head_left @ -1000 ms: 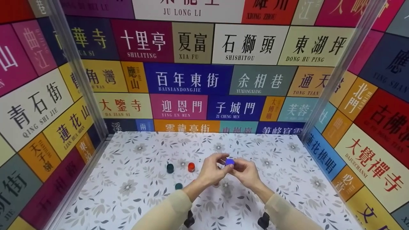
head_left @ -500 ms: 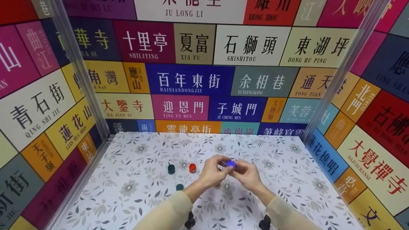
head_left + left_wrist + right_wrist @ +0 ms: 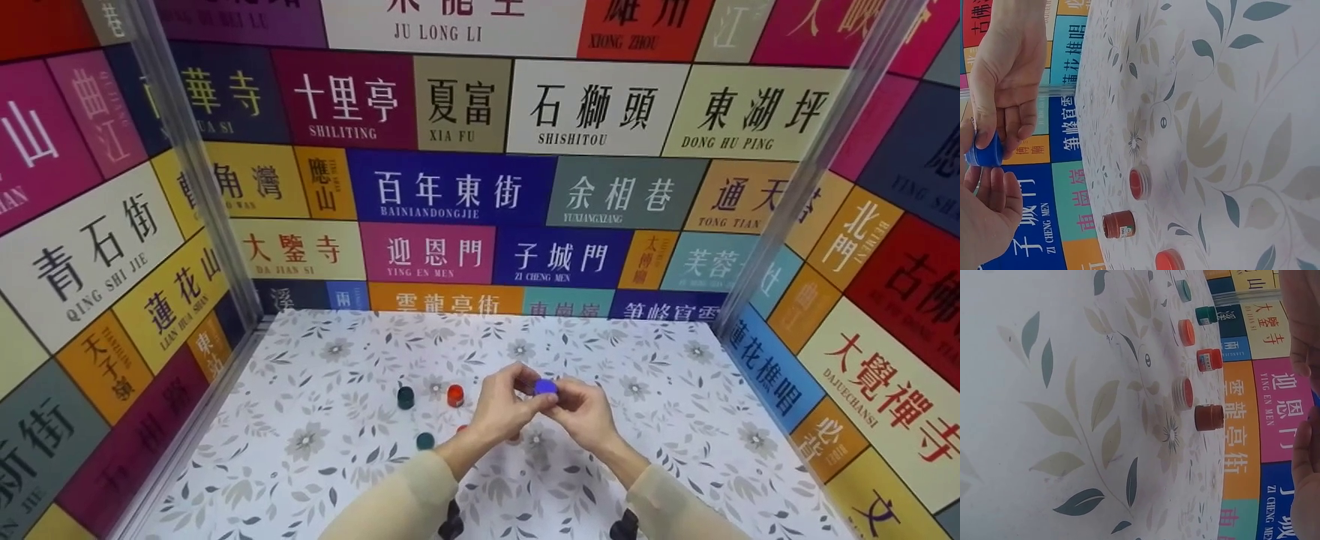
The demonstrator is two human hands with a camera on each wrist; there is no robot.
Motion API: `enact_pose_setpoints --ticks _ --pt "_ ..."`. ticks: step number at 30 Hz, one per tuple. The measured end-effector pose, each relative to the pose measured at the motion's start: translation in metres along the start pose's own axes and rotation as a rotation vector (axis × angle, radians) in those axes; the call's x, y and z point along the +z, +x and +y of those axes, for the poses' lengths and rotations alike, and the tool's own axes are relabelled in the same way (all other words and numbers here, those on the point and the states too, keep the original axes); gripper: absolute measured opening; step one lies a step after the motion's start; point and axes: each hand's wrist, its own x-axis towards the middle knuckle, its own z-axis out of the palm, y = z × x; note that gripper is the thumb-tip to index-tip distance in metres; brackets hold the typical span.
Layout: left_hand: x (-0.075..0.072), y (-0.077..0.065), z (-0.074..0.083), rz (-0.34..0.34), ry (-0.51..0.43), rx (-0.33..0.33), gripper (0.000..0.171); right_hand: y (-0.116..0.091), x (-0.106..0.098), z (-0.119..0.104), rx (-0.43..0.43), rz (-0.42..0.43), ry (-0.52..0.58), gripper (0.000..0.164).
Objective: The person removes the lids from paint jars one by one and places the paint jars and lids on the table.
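Observation:
A small blue paint jar [image 3: 546, 388] is held up between both hands, above the table. My left hand [image 3: 504, 403] pinches it from the left with thumb and fingers. From the right, my right hand [image 3: 589, 414] grips it too, its thumb lying against the blue side in the left wrist view, where the ribbed edge of the jar [image 3: 985, 152] shows. In the right wrist view only a sliver of blue shows between the hands. Below stand an open brown paint jar [image 3: 1119, 224] and its round lid [image 3: 1140, 183], mostly hidden by my left hand in the head view.
To the left on the flowered tabletop [image 3: 337, 480] are a green jar [image 3: 406, 397], a green lid [image 3: 425, 441], a red jar [image 3: 455, 395] and an orange-red lid [image 3: 1186, 332]. Walls with coloured sign panels [image 3: 450, 187] close in the back and both sides.
Both hands stay together around the blue jar, which tilts slightly between the fingers. The head view has shifted a little, so everything sits slightly farther right in it.

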Motion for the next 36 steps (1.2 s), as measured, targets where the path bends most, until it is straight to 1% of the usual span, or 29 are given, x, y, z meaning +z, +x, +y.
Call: enact_pose_setpoints --ticks 3,5,8,11,14,16,20,25,31,36 --pt "0.0020 -0.0005 0.0009 0.010 0.006 -0.005 0.033 -0.0001 -0.0001 -0.0010 0.003 0.006 -0.008 0.019" --pt "0.0032 -0.0010 0.0011 0.006 0.016 -0.007 0.034 -0.0003 -0.0004 -0.0018 0.012 0.016 -0.014 0.021" --pt "0.0038 -0.0011 0.0009 -0.011 0.030 -0.003 0.040 -0.0006 -0.0011 -0.0025 0.033 0.031 -0.024 0.024" --pt "0.0025 -0.0005 -0.0003 -0.024 0.034 0.029 0.047 -0.0001 -0.0020 -0.0019 0.049 0.038 -0.025 0.024" --pt "0.0007 0.0009 -0.0015 -0.039 0.033 0.071 0.050 0.0009 -0.0029 -0.0003 0.053 0.027 -0.018 0.024" --pt "-0.0001 0.0017 -0.0018 -0.049 0.037 0.101 0.049 0.0013 -0.0036 0.0010 0.051 0.015 -0.010 0.025" --pt "-0.0008 0.0022 -0.0033 -0.077 0.046 0.122 0.047 0.0002 -0.0050 0.0029 0.032 -0.006 0.000 0.025" --pt "-0.0004 0.0004 -0.0043 -0.102 0.050 0.112 0.042 -0.0032 -0.0051 0.0043 0.030 -0.003 -0.004 0.025" --pt "-0.0009 0.0030 -0.0027 -0.090 0.045 0.117 0.035 0.0009 -0.0048 0.0028 0.040 0.013 -0.018 0.025" --pt "0.0000 0.0036 -0.0020 -0.094 0.035 0.101 0.033 0.0007 -0.0062 0.0017 0.047 0.006 -0.012 0.022"
